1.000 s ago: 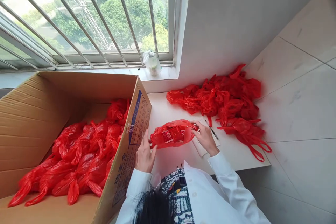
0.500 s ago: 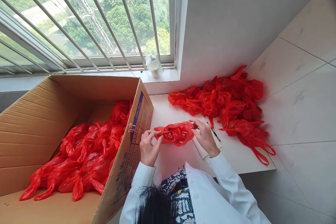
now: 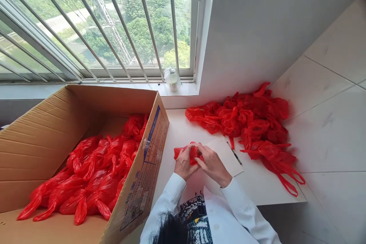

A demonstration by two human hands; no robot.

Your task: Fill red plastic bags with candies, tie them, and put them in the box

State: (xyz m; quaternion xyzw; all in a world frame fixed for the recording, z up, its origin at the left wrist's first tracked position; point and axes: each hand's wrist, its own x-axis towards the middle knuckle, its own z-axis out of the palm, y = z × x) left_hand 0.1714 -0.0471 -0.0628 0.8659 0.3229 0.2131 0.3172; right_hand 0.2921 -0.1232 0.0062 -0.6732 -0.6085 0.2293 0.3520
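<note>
A small red plastic bag is gathered between my two hands, above the white table. My left hand grips its left side, fingers curled round the film. From the right, my right hand pinches the bag's other side, its fingertips close to those of the left. The bag's contents are mostly hidden by the fingers and crumpled plastic. Just beyond my right hand lies a white paper pad with a black pen on it.
A large cardboard box on the left holds several knotted red bags. A heap of loose red bags lies along the wall at the right. On the windowsill stands a wrapped cup, in front of window bars.
My hands have come together, drawing the spread bag mouth closed into a bunch. Before, they held it wide apart with red packets showing inside. The view has tilted slightly.
</note>
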